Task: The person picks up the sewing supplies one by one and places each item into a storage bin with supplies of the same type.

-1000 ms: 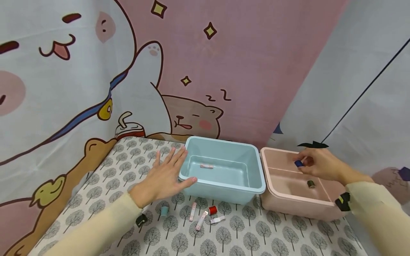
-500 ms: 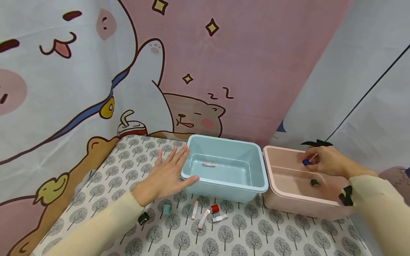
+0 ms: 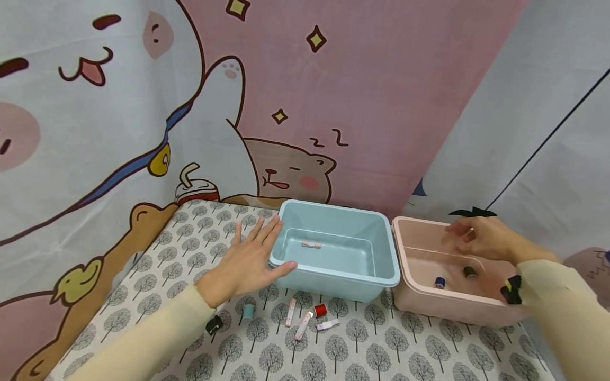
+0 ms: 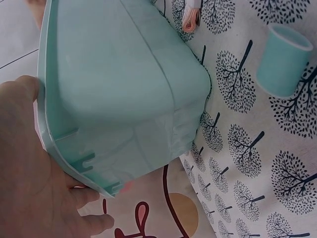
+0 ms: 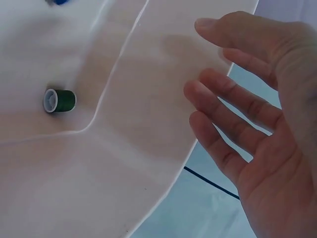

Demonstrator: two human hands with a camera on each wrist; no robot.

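My right hand (image 3: 488,239) hovers over the pink bin (image 3: 457,299), its fingers parted with nothing between them. On the bin's floor lie a blue thread spool (image 3: 440,282) and a dark green thread spool (image 5: 64,100). My left hand (image 3: 245,263) lies with spread, straight fingers against the left rim of the light blue bin (image 3: 329,283); in the left wrist view the thumb and fingers rest along that rim. Inside the light blue bin is one small pink-and-white nail clipper (image 3: 311,244).
On the tree-print cloth (image 3: 271,360) in front of the bins are a red thread spool (image 3: 320,310), a light teal spool (image 3: 249,311) and several pale clippers (image 3: 304,325). A cartoon-print curtain (image 3: 381,106) hangs behind. The two bins stand side by side.
My right hand has let go of the blue thread spool, which has dropped to the pink bin's floor. The left hand stays at the light blue bin's rim.
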